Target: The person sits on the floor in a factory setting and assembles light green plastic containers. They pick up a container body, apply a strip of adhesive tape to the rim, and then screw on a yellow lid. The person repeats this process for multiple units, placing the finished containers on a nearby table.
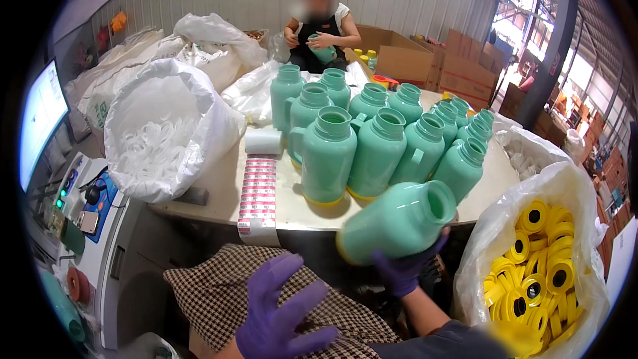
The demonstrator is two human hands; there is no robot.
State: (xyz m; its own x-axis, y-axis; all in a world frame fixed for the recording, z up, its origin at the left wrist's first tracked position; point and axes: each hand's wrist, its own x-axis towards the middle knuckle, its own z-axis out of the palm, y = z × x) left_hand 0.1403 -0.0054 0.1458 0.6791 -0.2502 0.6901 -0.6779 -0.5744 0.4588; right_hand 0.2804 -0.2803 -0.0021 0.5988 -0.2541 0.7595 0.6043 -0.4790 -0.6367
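Note:
My right hand (407, 267), in a purple glove, holds a mint-green plastic jug (396, 221) with a yellow base. The jug lies tilted on its side just in front of the table edge, its open mouth pointing up and right. My left hand (282, 311), also in a purple glove, hovers open above my checked lap and holds nothing. Several more mint-green jugs (379, 139) stand upright in rows on the table (219, 189).
A clear bag of yellow ring caps (538, 272) stands at my right. A large white bag of white rings (163, 133) rests at the table's left. A strip of red-and-white labels (258, 193) hangs over the front edge. Another person (319, 26) sits behind the table holding a green jug. A machine with buttons (80, 199) is at the left.

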